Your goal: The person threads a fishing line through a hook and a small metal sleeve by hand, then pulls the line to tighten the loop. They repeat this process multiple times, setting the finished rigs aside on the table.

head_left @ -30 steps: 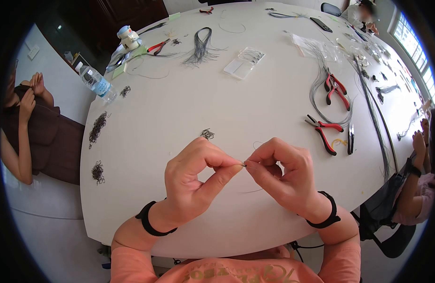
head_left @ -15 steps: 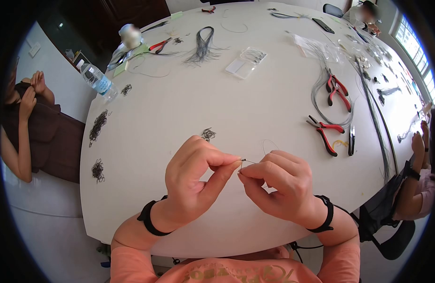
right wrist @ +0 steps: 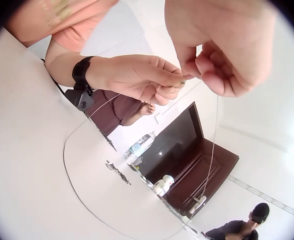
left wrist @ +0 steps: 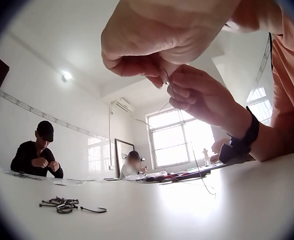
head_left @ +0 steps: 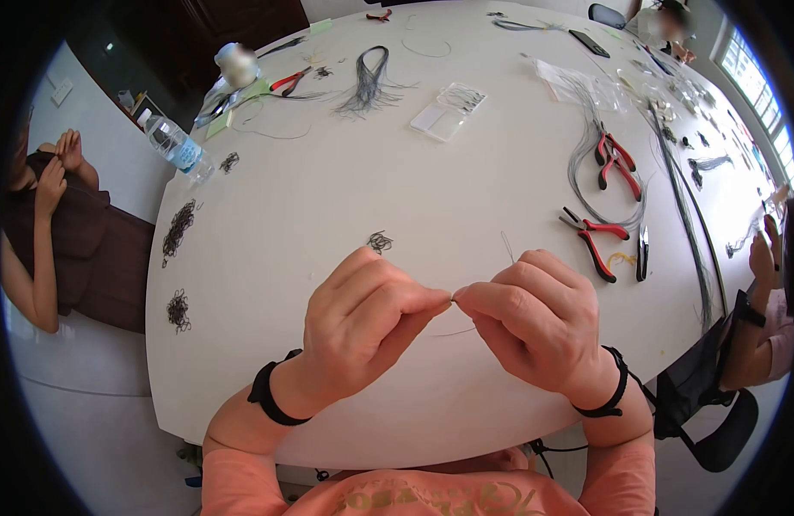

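Note:
In the head view, my left hand (head_left: pixel 358 314) and right hand (head_left: pixel 539 322) meet fingertip to fingertip above the table. The left thumb and forefinger pinch a fish hook (head_left: pixel 452 300), mostly hidden by the fingers, with only a dark speck showing. My right fingers pinch a thin fishing line close against it. In the right wrist view the line (right wrist: pixel 65 155) sweeps down in a wide loop; in the left wrist view its end (left wrist: pixel 202 177) hangs below the hands. Just beyond my left hand lies a small pile of dark fish hooks (head_left: pixel 380 242).
Red-handled pliers (head_left: pixel 593 241) and a second pair (head_left: pixel 616 163) lie at the right with grey line bundles. Ahead are a clear plastic box (head_left: pixel 449 112) and a line hank (head_left: pixel 371 82). More hook piles (head_left: pixel 178 311) and a water bottle (head_left: pixel 178 148) stand left. People sit around the table.
My right hand dropped slightly, drawing the line away from the hook, then rose and came back against the left fingertips. The left hand's fingers have closed in more over the hook.

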The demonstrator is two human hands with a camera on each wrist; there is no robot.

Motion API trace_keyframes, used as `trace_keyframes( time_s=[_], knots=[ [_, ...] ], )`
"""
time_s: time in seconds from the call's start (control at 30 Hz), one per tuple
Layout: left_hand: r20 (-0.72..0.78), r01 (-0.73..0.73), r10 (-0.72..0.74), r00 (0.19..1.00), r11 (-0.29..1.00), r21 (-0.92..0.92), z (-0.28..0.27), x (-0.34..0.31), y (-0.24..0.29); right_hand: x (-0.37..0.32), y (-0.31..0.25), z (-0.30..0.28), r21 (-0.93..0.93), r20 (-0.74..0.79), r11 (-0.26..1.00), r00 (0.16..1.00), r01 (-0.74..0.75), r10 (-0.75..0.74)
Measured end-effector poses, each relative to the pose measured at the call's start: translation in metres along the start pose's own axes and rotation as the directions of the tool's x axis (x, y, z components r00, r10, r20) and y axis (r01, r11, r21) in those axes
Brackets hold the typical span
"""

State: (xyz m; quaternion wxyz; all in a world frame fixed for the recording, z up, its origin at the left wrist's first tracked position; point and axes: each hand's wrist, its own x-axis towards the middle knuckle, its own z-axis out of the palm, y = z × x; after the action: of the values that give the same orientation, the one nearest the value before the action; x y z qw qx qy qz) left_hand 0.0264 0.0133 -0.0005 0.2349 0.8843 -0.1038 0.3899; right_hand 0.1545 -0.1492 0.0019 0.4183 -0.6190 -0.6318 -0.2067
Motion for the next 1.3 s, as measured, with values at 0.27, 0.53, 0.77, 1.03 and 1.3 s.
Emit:
trace_keyframes(
  time_s=[0.27,0.53,0.77,1.03,1.3],
  knots=[
    [0.028,0.051,-0.049,0.998,0.995,-0.085,-0.002,0.003,0.001,0.003,0.001,-0.003,0.124,0.024,0.982,0.990,-0.141,0.139],
    [0.254,0.397,-0.315,0.915,0.816,-0.419,-0.009,0.003,0.000,0.001,0.002,-0.004,0.370,0.169,0.812,0.892,-0.452,0.419],
    [0.248,0.430,-0.353,0.902,0.784,-0.448,-0.011,0.002,0.001,0.000,0.000,-0.002,0.388,0.172,0.794,0.883,-0.468,0.437],
    [0.180,0.367,-0.322,0.929,0.851,-0.376,-0.011,0.003,0.007,-0.002,-0.001,0.002,0.426,0.182,0.765,0.874,-0.484,0.451],
    [0.144,0.309,-0.275,0.951,0.888,-0.342,-0.011,0.003,0.007,-0.003,-0.003,0.006,0.456,0.207,0.734,0.862,-0.503,0.463]
  ],
)
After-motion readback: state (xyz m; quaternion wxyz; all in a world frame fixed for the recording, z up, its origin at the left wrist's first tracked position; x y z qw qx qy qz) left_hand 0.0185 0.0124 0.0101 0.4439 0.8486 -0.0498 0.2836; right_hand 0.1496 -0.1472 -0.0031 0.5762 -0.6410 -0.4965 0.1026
